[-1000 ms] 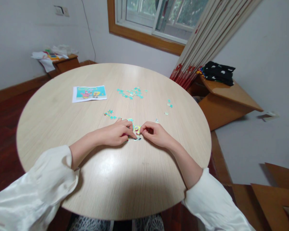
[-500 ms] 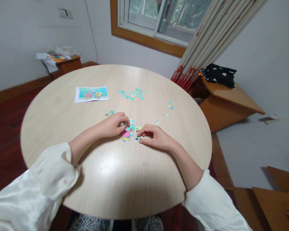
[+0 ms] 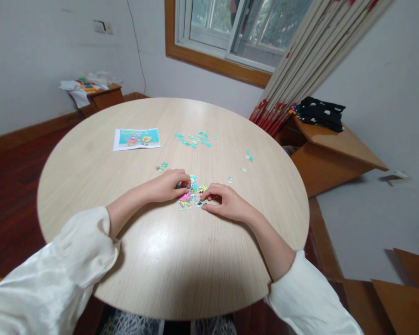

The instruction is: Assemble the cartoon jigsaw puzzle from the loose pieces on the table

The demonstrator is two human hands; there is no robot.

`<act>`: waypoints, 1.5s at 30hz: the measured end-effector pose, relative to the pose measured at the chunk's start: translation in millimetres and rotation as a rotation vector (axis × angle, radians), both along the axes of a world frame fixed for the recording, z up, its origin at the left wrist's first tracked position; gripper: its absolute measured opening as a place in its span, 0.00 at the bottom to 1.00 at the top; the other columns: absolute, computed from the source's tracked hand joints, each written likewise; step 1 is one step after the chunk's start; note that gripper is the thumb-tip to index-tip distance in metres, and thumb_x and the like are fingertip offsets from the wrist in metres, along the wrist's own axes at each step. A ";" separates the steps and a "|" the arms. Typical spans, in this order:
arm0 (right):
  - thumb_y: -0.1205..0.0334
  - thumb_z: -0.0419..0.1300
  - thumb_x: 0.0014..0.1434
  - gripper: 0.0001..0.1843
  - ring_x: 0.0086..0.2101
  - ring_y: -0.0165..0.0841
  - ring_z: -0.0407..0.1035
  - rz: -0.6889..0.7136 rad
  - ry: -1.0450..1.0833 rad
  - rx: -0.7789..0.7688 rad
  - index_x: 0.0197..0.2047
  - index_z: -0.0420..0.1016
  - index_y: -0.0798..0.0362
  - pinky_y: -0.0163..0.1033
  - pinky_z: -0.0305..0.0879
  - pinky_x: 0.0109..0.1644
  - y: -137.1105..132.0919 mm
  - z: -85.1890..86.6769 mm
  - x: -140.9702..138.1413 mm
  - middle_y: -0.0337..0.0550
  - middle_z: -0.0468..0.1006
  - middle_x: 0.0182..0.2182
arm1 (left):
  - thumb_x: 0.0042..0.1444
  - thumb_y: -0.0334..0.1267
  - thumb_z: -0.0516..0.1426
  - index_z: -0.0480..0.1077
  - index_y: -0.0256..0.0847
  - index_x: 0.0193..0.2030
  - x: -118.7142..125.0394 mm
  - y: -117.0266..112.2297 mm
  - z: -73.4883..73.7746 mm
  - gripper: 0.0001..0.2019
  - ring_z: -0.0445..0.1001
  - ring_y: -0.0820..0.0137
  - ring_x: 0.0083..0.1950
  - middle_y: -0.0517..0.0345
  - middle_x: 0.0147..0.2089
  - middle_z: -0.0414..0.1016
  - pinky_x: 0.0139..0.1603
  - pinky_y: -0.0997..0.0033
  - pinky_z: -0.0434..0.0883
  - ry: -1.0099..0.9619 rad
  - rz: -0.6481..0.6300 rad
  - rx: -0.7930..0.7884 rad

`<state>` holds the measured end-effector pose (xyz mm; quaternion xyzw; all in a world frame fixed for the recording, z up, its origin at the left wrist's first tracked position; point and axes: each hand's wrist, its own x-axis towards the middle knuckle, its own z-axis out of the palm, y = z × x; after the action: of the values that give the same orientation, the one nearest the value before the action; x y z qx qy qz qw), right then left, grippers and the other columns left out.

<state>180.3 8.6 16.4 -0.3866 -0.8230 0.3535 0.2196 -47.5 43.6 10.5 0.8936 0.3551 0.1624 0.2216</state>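
Note:
A small joined patch of cartoon jigsaw point(image 3: 189, 196) lies on the round pale wooden table point(image 3: 160, 260) just ahead of me. My left hand point(image 3: 169, 184) rests at its upper left, fingers curled and pinched on a puzzle piece at the patch's top edge. My right hand point(image 3: 223, 201) sits at its right side, fingertips pinched against the patch's right edge. Loose turquoise pieces point(image 3: 194, 137) lie farther back.
A printed reference picture point(image 3: 137, 138) lies at the back left of the table. A few stray pieces point(image 3: 247, 155) sit right, others point(image 3: 162, 166) near my left hand. A wooden stand with black cloth point(image 3: 321, 111) is right; a cluttered low cabinet point(image 3: 91, 90) is left.
My left hand drew back up and left, uncovering the pink part of the joined patch. My right hand dropped lower against the patch's right edge. The view shifted slightly.

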 end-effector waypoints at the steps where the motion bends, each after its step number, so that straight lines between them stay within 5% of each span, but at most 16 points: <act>1: 0.68 0.63 0.49 0.05 0.32 0.28 0.65 0.001 0.005 -0.005 0.33 0.75 0.54 0.35 0.62 0.38 -0.2 -0.1 -0.1 0.39 0.71 0.30 | 0.57 0.37 0.52 0.69 0.38 0.34 -0.2 0.2 -0.3 0.07 0.66 0.67 0.36 0.55 0.33 0.67 0.39 0.68 0.62 0.000 0.000 0.004; 6: 0.63 0.62 0.52 0.04 0.29 0.27 0.63 -0.074 0.078 -0.008 0.31 0.75 0.54 0.35 0.60 0.35 -0.1 3.4 1.8 0.40 0.71 0.28 | 0.57 0.36 0.51 0.69 0.38 0.33 0.0 0.1 -0.7 0.08 0.66 0.67 0.37 0.55 0.33 0.69 0.41 0.68 0.63 -0.025 -0.003 0.026; 16: 0.56 0.58 0.51 0.10 0.22 0.26 0.56 -0.674 0.355 0.206 0.27 0.71 0.54 0.34 0.52 0.28 32.3 -2.8 37.0 0.34 0.63 0.19 | 0.54 0.34 0.51 0.68 0.37 0.30 1.1 -0.2 5.9 0.06 0.66 0.72 0.29 0.58 0.29 0.70 0.33 0.71 0.63 -0.158 0.254 -0.026; 25: 0.64 0.52 0.49 0.11 0.22 0.27 0.56 -0.790 0.205 0.235 0.32 0.74 0.55 0.34 0.55 0.29 46.8 -13.5 54.1 0.33 0.62 0.18 | 0.55 0.36 0.50 0.69 0.37 0.32 1.4 -1.0 7.5 0.09 0.71 0.68 0.34 0.53 0.32 0.75 0.38 0.67 0.67 -0.243 0.293 -0.023; 29: 0.66 0.52 0.50 0.12 0.24 0.29 0.61 -0.779 0.072 0.232 0.33 0.76 0.56 0.37 0.60 0.33 50.4 -17.9 61.2 0.38 0.68 0.22 | 0.54 0.37 0.50 0.70 0.38 0.33 0.4 0.3 6.0 0.09 0.72 0.66 0.35 0.53 0.33 0.75 0.40 0.65 0.69 -0.286 0.332 0.022; 35: 0.61 0.61 0.50 0.10 0.32 0.32 0.67 -0.565 -0.070 0.208 0.36 0.78 0.54 0.41 0.64 0.41 45.5 -19.1 62.1 0.44 0.74 0.32 | 0.52 0.35 0.51 0.71 0.38 0.34 -3.0 4.7 3.5 0.08 0.72 0.65 0.36 0.52 0.35 0.76 0.40 0.65 0.70 -0.331 0.430 0.054; 45: 0.65 0.61 0.52 0.02 0.35 0.34 0.69 -0.465 -0.130 0.137 0.30 0.75 0.53 0.43 0.65 0.43 39.2 -12.1 58.4 0.44 0.75 0.32 | 0.52 0.34 0.50 0.70 0.37 0.33 -1.5 5.5 1.5 0.09 0.72 0.67 0.35 0.53 0.34 0.74 0.38 0.66 0.69 -0.303 0.438 0.064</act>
<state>238.8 47.8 4.3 -0.5715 -0.7465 0.2112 0.2673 -49.0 49.1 12.1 0.7676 0.4975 0.3494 0.2032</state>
